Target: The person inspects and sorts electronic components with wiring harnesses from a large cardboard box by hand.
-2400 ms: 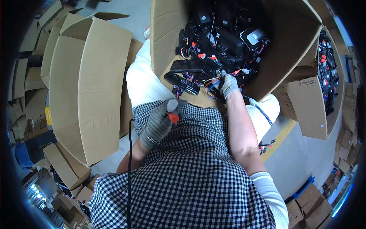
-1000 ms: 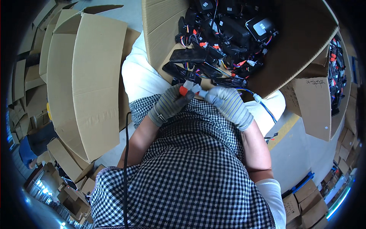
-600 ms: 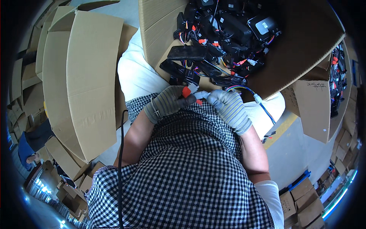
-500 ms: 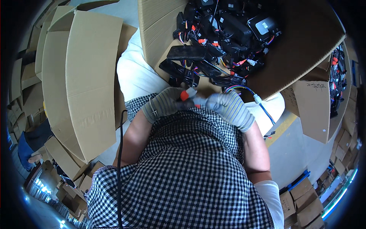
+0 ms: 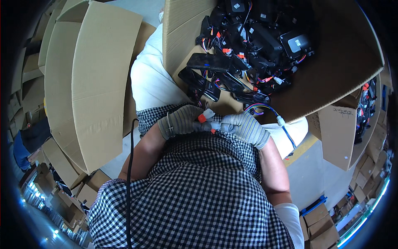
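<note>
Both hands wear grey striped gloves and meet low in front of my body, at the near edge of an open cardboard box. My left hand point(image 5: 182, 122) is closed on a red and white wire connector point(image 5: 205, 115), which sticks up past its fingers. My right hand point(image 5: 247, 128) pinches a pale plug point(image 5: 215, 125) with a bit of red below it, right at the left fingertips. Whether the two pieces are joined cannot be seen. Beside my right hand a coloured wire bundle loops out to a white connector point(image 5: 280, 121), with blue wires running down from it.
The large cardboard box point(image 5: 179, 35) ahead holds a heap of black plastic units point(image 5: 265, 41) with coloured wires and red plugs. Tall box flaps point(image 5: 103, 83) stand at the left. Another box point(image 5: 338, 137) of similar parts is at the right. A black cable point(image 5: 131, 182) hangs down my front.
Both hands have dropped slightly toward my body, still close together with the connectors between them. The view has shifted a little, so the box appears farther right and lower.
</note>
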A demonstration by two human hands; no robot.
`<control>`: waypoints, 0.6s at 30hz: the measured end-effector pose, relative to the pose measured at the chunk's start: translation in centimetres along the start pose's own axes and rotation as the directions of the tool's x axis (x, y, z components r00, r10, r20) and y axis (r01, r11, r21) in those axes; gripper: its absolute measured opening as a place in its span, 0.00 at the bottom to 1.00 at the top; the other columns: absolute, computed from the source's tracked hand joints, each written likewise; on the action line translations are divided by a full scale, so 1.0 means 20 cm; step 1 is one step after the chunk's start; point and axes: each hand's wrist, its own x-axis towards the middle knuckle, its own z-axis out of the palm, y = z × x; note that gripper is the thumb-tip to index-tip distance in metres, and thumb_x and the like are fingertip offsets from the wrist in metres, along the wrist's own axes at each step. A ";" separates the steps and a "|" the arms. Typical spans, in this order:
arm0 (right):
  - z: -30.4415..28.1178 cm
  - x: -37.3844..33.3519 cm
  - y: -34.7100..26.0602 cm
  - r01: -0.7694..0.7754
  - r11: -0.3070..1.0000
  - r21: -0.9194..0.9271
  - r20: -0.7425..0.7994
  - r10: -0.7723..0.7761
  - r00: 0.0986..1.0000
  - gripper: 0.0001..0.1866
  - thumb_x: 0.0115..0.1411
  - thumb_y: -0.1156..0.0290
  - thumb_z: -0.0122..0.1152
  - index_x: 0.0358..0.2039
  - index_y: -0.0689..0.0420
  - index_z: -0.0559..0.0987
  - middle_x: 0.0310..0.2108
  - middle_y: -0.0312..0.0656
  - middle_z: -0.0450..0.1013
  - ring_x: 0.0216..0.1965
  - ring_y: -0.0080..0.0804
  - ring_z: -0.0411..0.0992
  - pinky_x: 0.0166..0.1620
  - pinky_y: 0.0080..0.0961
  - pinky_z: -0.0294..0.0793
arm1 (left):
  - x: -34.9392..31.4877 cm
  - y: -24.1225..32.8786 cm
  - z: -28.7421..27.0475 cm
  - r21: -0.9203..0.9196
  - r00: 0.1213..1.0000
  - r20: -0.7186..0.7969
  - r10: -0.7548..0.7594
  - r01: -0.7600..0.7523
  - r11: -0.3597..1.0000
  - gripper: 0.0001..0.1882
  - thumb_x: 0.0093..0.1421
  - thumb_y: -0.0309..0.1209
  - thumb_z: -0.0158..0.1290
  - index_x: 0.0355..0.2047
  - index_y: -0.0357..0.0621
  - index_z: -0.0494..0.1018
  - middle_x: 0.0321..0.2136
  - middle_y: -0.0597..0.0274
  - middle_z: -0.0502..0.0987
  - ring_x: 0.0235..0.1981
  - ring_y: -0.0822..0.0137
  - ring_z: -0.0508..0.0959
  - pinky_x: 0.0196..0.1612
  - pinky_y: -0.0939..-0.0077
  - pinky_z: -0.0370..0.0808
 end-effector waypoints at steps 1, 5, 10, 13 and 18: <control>0.00 0.00 0.00 -0.002 1.000 0.018 -0.006 0.002 1.000 0.06 0.55 0.65 0.55 0.28 0.51 0.78 0.21 0.42 0.72 0.24 0.40 0.72 0.29 0.33 0.70 | 0.00 0.01 -0.01 -0.011 1.000 0.000 0.003 -0.003 1.000 0.15 0.50 0.33 0.56 0.40 0.51 0.73 0.29 0.60 0.70 0.28 0.60 0.74 0.29 0.68 0.73; -0.01 0.02 -0.02 -0.032 0.999 0.019 0.022 0.031 0.999 0.07 0.56 0.64 0.55 0.27 0.51 0.78 0.21 0.41 0.72 0.23 0.39 0.72 0.28 0.33 0.69 | 0.04 0.06 -0.07 -0.343 0.960 0.061 -0.273 0.277 0.898 0.14 0.54 0.41 0.54 0.36 0.45 0.72 0.26 0.55 0.72 0.27 0.55 0.74 0.28 0.64 0.72; -0.01 0.06 0.03 -0.042 0.995 0.095 0.051 0.038 0.998 0.06 0.54 0.66 0.57 0.26 0.53 0.78 0.19 0.41 0.71 0.21 0.37 0.69 0.27 0.29 0.68 | 0.01 0.04 -0.07 -0.213 0.980 0.031 -0.197 0.199 0.957 0.15 0.53 0.38 0.55 0.38 0.46 0.73 0.28 0.57 0.73 0.29 0.58 0.75 0.32 0.67 0.73; -0.10 0.07 0.00 -0.031 0.990 0.139 0.045 0.025 0.999 0.04 0.49 0.70 0.59 0.24 0.55 0.77 0.19 0.41 0.70 0.20 0.32 0.68 0.25 0.26 0.67 | 0.03 0.07 -0.09 -0.305 0.930 0.077 -0.359 0.365 0.880 0.17 0.54 0.41 0.55 0.40 0.44 0.73 0.28 0.57 0.75 0.30 0.59 0.76 0.33 0.69 0.73; -0.25 0.27 0.40 -0.582 0.788 -0.202 -0.427 0.464 0.776 0.16 0.59 0.58 0.52 0.31 0.59 0.78 0.29 0.53 0.74 0.33 0.45 0.74 0.36 0.38 0.70 | 0.01 0.11 -0.12 -0.375 0.863 -0.204 -0.463 0.368 0.851 0.19 0.53 0.38 0.57 0.46 0.50 0.72 0.31 0.63 0.76 0.27 0.63 0.76 0.32 0.73 0.74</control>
